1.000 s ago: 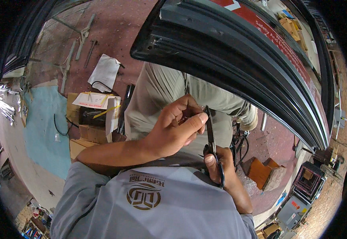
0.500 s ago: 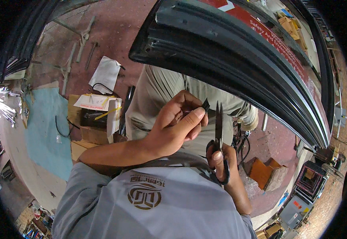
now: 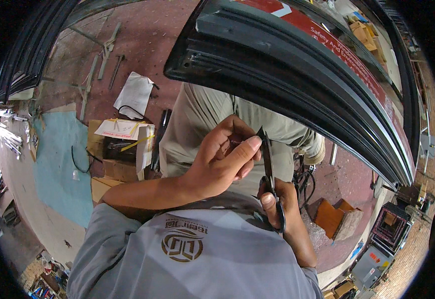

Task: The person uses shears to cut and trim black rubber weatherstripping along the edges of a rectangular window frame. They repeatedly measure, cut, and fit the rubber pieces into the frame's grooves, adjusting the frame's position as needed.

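Note:
Between the thumb and fingers of my left hand [image 3: 230, 152] is a small black piece [image 3: 260, 132]; only its tip sticks out, so its kind is unclear. My right hand [image 3: 282, 199] grips a pair of black-handled scissors [image 3: 268, 162], thumb in one loop, blades pointing away from me. The blade tips lie right at the black piece, beside my left thumb, and look almost closed. Whether the blades are around the piece or only against it, I cannot tell. Both hands are above my lap, in front of my beige trousers [image 3: 197, 119].
A black window-type frame [image 3: 267, 65] stretches across close beyond my hands. On the left sits an open cardboard box [image 3: 120, 167] with a paper [image 3: 135, 92] behind it and a pale blue sheet [image 3: 60, 159]. At right are black cables [image 3: 303, 182] and a brown carton [image 3: 334, 219].
The scissors have moved left and tilted, from standing apart with blades slightly open to meeting the black piece with blades nearly together. My left hand has hardly moved.

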`<state>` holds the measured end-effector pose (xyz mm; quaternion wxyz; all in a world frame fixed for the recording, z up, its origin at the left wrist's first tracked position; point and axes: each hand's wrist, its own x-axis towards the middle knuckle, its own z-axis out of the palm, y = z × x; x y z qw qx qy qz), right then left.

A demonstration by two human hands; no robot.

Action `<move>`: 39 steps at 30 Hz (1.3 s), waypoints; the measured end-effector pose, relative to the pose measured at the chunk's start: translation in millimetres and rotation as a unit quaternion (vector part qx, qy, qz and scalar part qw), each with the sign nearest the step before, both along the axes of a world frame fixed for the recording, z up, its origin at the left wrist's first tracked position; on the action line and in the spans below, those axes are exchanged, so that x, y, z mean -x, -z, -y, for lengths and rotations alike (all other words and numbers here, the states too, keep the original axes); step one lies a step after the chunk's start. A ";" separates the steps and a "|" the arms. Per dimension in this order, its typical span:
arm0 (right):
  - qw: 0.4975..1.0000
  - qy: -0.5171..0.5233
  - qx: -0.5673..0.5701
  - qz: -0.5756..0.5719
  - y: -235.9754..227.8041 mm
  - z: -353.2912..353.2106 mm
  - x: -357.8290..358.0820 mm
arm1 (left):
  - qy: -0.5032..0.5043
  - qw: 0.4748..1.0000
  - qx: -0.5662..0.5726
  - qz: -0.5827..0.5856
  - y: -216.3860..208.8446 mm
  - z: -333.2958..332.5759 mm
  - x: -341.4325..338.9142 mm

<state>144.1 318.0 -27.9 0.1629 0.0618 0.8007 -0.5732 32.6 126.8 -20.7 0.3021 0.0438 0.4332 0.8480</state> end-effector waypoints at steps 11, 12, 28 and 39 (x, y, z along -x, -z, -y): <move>1.000 -0.003 0.023 -0.002 -6.0 4.8 3.7 | -0.007 1.000 0.001 -0.005 3.3 0.0 0.4; 1.000 0.001 0.026 -0.002 -6.7 5.9 3.9 | -0.008 1.000 0.001 -0.005 4.0 -0.2 0.5; 1.000 -0.006 -0.007 0.002 3.4 6.8 -1.5 | -0.008 1.000 -0.005 0.019 5.0 0.1 -2.2; 1.000 0.005 0.000 0.002 8.2 6.7 -2.7 | 0.016 0.999 0.004 0.033 6.6 -1.4 -2.9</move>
